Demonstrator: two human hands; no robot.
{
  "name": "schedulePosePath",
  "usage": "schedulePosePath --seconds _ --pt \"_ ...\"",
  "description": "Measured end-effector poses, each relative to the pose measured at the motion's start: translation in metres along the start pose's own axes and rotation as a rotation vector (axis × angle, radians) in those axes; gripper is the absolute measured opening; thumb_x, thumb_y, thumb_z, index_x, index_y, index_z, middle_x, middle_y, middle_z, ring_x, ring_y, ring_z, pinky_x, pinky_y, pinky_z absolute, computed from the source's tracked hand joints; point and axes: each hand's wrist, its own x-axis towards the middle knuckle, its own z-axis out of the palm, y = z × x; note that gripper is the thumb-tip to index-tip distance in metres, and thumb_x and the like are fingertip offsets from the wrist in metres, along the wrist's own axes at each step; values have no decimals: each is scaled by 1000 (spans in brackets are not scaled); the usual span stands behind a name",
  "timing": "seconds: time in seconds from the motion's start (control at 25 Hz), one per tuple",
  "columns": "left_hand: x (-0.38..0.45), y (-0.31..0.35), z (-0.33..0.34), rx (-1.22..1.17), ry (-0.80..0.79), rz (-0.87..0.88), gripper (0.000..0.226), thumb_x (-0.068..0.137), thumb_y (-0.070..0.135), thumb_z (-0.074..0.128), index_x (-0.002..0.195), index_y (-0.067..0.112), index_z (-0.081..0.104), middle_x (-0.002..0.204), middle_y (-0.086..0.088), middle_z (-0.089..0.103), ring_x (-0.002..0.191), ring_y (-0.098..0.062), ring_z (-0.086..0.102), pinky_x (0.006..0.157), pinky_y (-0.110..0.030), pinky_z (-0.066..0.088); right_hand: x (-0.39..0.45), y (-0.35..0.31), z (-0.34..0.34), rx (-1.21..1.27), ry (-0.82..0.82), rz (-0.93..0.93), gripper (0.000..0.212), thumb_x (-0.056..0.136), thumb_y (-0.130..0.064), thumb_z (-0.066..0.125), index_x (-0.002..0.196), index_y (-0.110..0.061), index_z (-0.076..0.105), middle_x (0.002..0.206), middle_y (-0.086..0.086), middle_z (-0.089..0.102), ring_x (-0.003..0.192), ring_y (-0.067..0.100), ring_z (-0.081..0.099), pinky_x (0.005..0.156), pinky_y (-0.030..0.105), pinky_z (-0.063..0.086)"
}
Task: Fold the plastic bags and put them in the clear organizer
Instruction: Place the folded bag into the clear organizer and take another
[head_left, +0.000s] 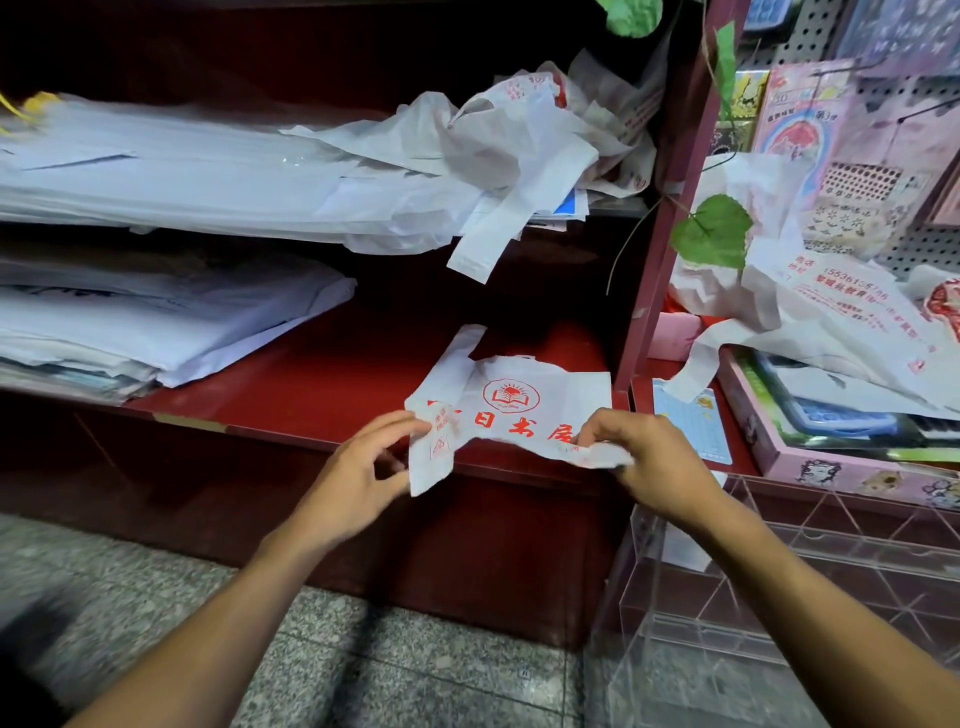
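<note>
A grey speckled floor (405, 670) is seen nearest the camera, below the front edge of the red shelf (332, 374), which serves as the landmark here. To the right of the shelf's lower front, the clear organizer (810, 582) is found standing on the floor, its transparent dividers forming triangular cells; something white is glimpsed inside it, too unclear to be named.

Just at the shelf's front edge, a white plastic bag (511, 402) printed with red characters and a round book emblem is held flat. Its near left corner is pinched by the left hand (363, 467), thumb and fingers curled onto the plastic, and that corner hangs over the edge. Its near right edge is gripped by the right hand (649, 457), fingers curled round a crumpled fold. The rest of the bag lies on the shelf surface, handles pointing away.

Further back on the shelf, at its left, a stack of folded white sheets (156, 322) is seen. On the board above the shelf, a heap of loose bags (524, 150) is piled, one handle dangling down. To the right of the shelf's upright post, more printed bags (831, 306) are draped over a pink box (831, 467), with a green leaf (714, 231) in front.
</note>
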Motion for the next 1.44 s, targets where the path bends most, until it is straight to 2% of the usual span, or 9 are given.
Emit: schedulePosePath --seconds 0.12,0.24,0.4,0.6,0.68,0.92,1.08,1.24,1.44 --pt "4 8 0 -22 122 -1 29 80 0 76 92 26 76 110 11 71 104 0 64 95 -19 48 -1 -1 -1 -311 -97 14 34 77 -8 73 100 -33 70 108 1 72 96 25 65 75 32 51" --pt "7 15 -3 -174 197 -139 27 85 -1 70 86 26 74 94 8 75 89 -5 69 74 -18 52 0 -1 -2 -374 -100 -38 16 85 -19 70 99 -25 74 101 -2 75 91 23 67 76 30 47" --pt "6 20 -11 -432 228 -304 6 96 13 61 94 16 66 93 1 74 88 -17 72 67 -29 51 1 3 -11 -72 -120 122 32 93 -26 66 61 -31 60 58 -21 59 60 2 54 60 19 38" --pt "1 19 -10 -432 106 -382 19 94 9 63 108 22 64 97 3 77 89 -13 71 77 -29 53 3 -3 -17 131 -196 143 29 96 -31 61 68 -23 64 57 -18 56 55 -2 50 61 19 40" --pt "3 17 -9 -426 176 -438 13 94 8 63 100 18 68 87 2 77 82 -11 69 75 -28 52 5 -1 -14 166 -114 175 39 96 -36 59 66 -11 60 56 -8 49 53 7 43 58 29 38" --pt "10 16 -8 -484 344 -571 13 89 6 69 99 15 67 69 -3 71 72 -15 66 65 -26 54 11 3 -6 129 -36 316 50 95 -36 62 63 3 59 43 -7 35 40 7 31 48 24 31" --pt "12 20 -4 -453 378 -595 19 87 6 71 101 15 62 71 -7 70 69 -20 68 63 -28 54 14 6 1 -52 49 366 49 89 -39 69 59 -3 53 56 9 53 54 18 49 56 31 38" --pt "15 25 -1 -380 415 -561 20 87 4 70 100 13 58 60 -2 65 59 -17 65 57 -26 52 9 -8 7 -361 334 131 25 88 -34 65 77 -17 49 81 3 58 79 28 53 70 38 40" --pt "17 21 1 -379 409 -585 13 90 0 65 92 12 61 72 -12 67 61 -19 66 55 -25 54 5 -17 9 -353 177 -30 33 91 -44 54 113 -20 58 102 -2 65 96 24 54 77 34 39"
